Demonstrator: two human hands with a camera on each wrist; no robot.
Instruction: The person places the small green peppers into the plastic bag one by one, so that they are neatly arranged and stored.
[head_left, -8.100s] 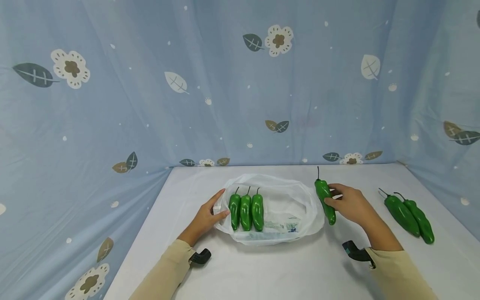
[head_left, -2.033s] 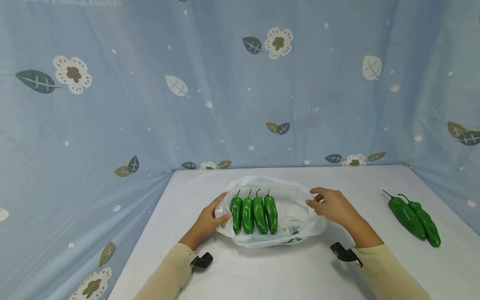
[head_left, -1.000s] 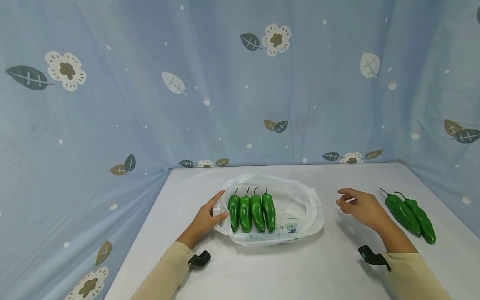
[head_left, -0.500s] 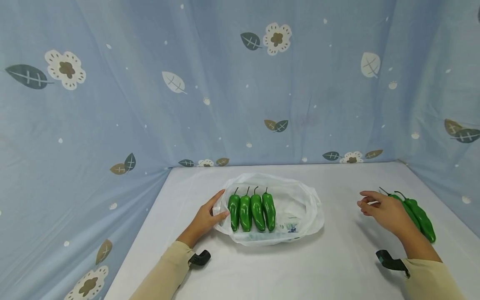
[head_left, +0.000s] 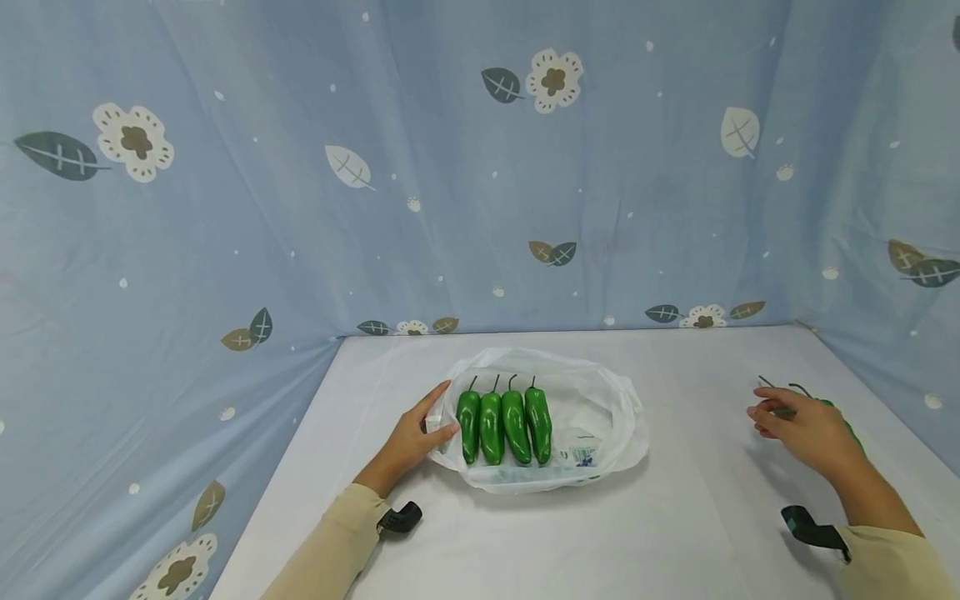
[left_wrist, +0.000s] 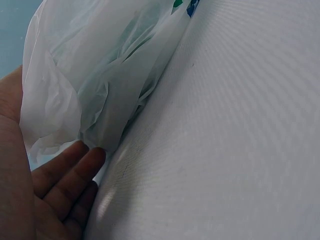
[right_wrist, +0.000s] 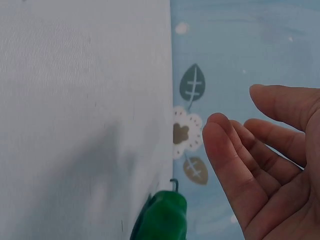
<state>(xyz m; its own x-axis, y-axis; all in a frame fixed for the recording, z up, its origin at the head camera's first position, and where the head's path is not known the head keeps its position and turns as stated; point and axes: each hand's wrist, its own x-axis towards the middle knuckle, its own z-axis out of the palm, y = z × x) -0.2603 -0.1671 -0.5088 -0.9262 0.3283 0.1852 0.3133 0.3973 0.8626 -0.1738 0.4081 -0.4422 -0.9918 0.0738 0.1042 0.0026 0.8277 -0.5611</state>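
A white plastic bag (head_left: 600, 383) lies spread open on the table, and several green chili peppers (head_left: 491, 429) lie side by side in its left half. My left hand (head_left: 405, 437) holds the bag's left edge, thumb over the rim and fingers outside; the left wrist view shows the fingers (left_wrist: 75, 182) against the plastic bag (left_wrist: 55, 100). At the right my right hand (head_left: 813, 429) hovers over two more green peppers (head_left: 851, 432), mostly hidden behind it. In the right wrist view the right hand (right_wrist: 270, 165) holds nothing, its fingers apart from a pepper (right_wrist: 164, 215).
A white cloth covers the table (head_left: 525, 550). A blue patterned curtain (head_left: 450, 167) hangs behind it and along both sides. Black wrist devices (head_left: 401, 517) sit by both beige sleeves.
My right hand put one pepper into the bag beside the others, let go, and moved right to the two remaining on the table. My left hand stays at the bag's edge.
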